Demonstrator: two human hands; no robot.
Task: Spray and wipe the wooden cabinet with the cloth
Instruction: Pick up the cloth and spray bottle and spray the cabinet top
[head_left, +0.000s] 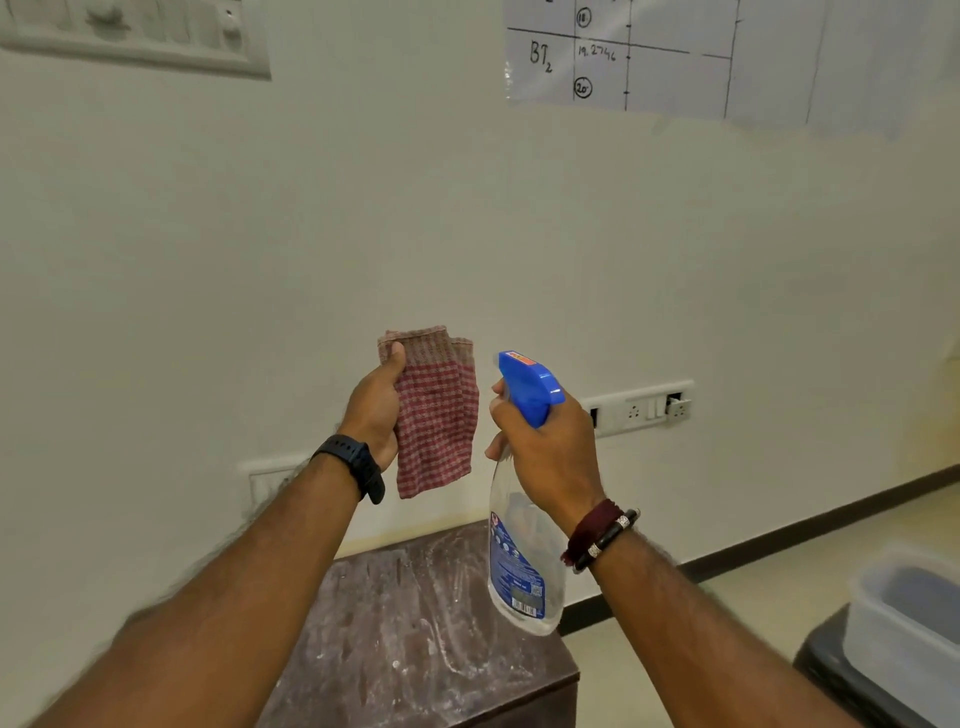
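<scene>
My left hand (373, 410) holds a folded red-and-white checked cloth (438, 415) upright, thumb over its top edge. To its right, my right hand (550, 447) grips the neck of a clear spray bottle (524, 566) with a blue trigger head (530, 384); its nozzle points left toward the cloth. Both hands are raised in front of the wall. Below them stands the dark wooden cabinet (415, 634), its top smeared with whitish dust and streaks.
A cream wall is straight ahead with a socket strip (644, 408) to the right and a switch plate (270, 480) behind my left forearm. A translucent plastic tub (898, 623) sits on a dark bin at the lower right. A chart hangs upper right.
</scene>
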